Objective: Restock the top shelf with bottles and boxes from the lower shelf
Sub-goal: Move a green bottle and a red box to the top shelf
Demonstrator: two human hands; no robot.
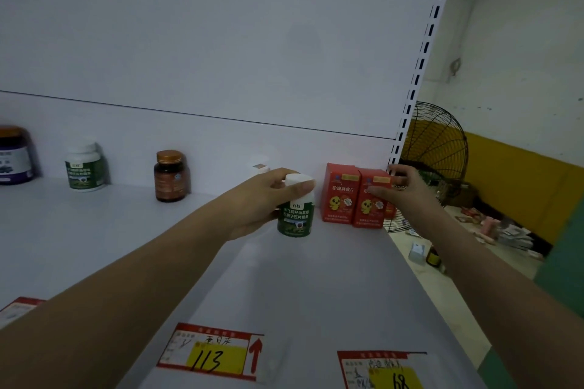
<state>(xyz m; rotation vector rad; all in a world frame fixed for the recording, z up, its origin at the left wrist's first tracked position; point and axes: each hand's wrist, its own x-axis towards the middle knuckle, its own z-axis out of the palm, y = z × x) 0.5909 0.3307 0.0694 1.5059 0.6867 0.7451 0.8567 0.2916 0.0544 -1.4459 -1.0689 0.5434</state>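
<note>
Far left: a jar with a purple label (14,155) stands at the back of the top shelf (94,230), cut off by the edge of the view.
Next right: a green bottle with a white cap (84,166) stands upright, apart from the jar.
Further right: a brown bottle with a copper cap (170,176) stands upright near the back wall.
My left hand (265,199): my fingers and thumb are curled round the neck and cap of a second green bottle (296,208). It is upright near the right end of the shelf, and I cannot tell whether its base touches the shelf.
Red boxes: the left red box (339,193) and the right red box (369,202) stand upright side by side, touching, just right of the bottle I hold.
My right hand (401,189): I pinch the right red box at its upper right corner, with my thumb on the front and my fingers over the top.
Near edge: a price tag reading 113 (210,354) and a price tag reading 68 (382,369).
Far right: a wire fan (439,148) beyond the shelf post.
</note>
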